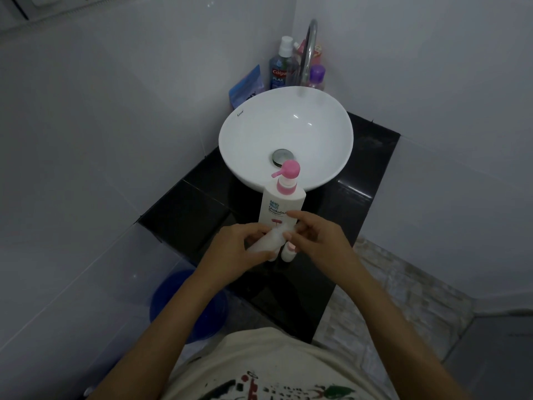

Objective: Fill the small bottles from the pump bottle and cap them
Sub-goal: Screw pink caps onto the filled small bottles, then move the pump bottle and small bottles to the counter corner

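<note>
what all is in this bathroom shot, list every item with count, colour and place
pump bottle: 1, white with pink pump, on counter before sink
small bottles: at least 3, whitish, one held, two standing on counter beneath
sink: 1, white, on black counter
tap: 1, chrome, behind sink
mouthwash bottle: 1, blue, by tap
purple-capped bottle: 1, right of tap
pouch: 1, blue, left of sink
bucket: 1, blue, on floor
left hand: grips small bottle
right hand: fingers at its top

Bare black bench [184, 209] open at frame left and right [360, 209], pump bottle [281, 206] blocking centre, white basin [285, 134] filling upper centre, small bottle [288, 252] standing below.
</note>
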`<state>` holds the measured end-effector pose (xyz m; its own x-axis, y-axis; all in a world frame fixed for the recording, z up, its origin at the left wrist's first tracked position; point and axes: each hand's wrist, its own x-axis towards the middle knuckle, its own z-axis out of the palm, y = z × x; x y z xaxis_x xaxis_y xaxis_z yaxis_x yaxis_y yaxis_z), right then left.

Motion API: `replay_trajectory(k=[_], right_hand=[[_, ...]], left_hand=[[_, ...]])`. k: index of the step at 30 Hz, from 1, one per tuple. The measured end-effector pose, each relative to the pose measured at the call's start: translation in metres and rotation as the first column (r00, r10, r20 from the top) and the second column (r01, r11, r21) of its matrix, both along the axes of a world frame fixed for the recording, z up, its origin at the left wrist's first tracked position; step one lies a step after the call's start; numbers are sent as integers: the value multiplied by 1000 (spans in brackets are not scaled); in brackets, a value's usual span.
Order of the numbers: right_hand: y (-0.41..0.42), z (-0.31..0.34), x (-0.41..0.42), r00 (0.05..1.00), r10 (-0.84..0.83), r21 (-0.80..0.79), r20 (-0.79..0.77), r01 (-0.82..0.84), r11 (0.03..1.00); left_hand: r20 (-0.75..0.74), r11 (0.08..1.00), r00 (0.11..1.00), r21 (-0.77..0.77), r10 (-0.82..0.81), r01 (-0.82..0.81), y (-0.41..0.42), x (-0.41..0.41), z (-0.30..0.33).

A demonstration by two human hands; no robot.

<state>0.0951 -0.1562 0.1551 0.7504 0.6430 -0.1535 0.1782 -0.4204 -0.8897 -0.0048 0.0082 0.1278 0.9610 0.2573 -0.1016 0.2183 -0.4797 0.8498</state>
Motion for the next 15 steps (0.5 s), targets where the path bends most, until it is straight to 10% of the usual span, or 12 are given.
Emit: replay_trajectory(k=[15], right_hand=[[-21, -15, 18, 979, -140, -235, 147, 172, 957]], left_hand=[[-242, 988, 958, 14, 154, -155, 20, 20, -88]])
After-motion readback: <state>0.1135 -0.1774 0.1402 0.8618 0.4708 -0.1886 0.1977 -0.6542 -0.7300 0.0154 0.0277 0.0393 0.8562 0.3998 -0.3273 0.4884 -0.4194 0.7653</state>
